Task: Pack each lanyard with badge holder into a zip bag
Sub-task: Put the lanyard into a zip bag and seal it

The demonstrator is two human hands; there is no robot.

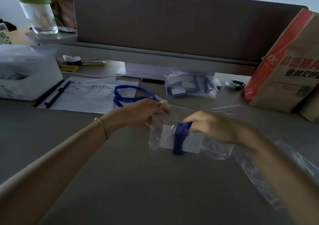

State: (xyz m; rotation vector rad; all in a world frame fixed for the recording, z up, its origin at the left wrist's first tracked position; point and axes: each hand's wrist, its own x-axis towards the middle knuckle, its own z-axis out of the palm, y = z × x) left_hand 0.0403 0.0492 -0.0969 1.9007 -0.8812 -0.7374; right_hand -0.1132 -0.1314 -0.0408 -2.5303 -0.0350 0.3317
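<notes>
Over bare grey desk (120, 181), the right hand (212, 126) pinches the blue lanyard (179, 138) wound around its badge holder (191, 142) inside the zip bag (215, 150), the left hand (146, 111) grips the bag's mouth edge, and beyond lie a loose lanyard (127, 95) and packed bags (189, 86).
</notes>
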